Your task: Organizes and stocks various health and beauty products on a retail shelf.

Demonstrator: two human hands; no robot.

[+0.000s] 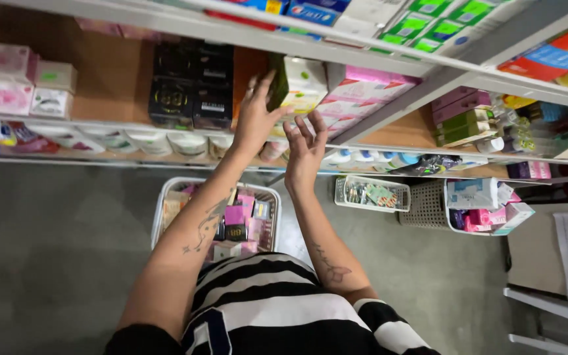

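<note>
At the left end of the shelf [100, 123] stand pink and white boxes [27, 89], then a stack of black boxes [192, 85] near the middle, with a row of white tubs [149, 141] along the front edge below them. On the floor under the shelf a white basket [165, 197] still holds many small pink and black cartons, so the unloading looks only part done, with plenty left to go up. The left hand [256, 118] reaches up to the shelf with fingers spread wide, its fingertips touching the green-and-white box [300, 82] that stands just right of the black stack; it steadies rather than clasps it. The right hand [306, 150] hovers just below and beside, open and empty, fingers loosely curled, touching nothing. Further right lie pink flat packs [363, 89], and on the floor a small white crate [373, 194] and a second basket [481, 207].
</note>
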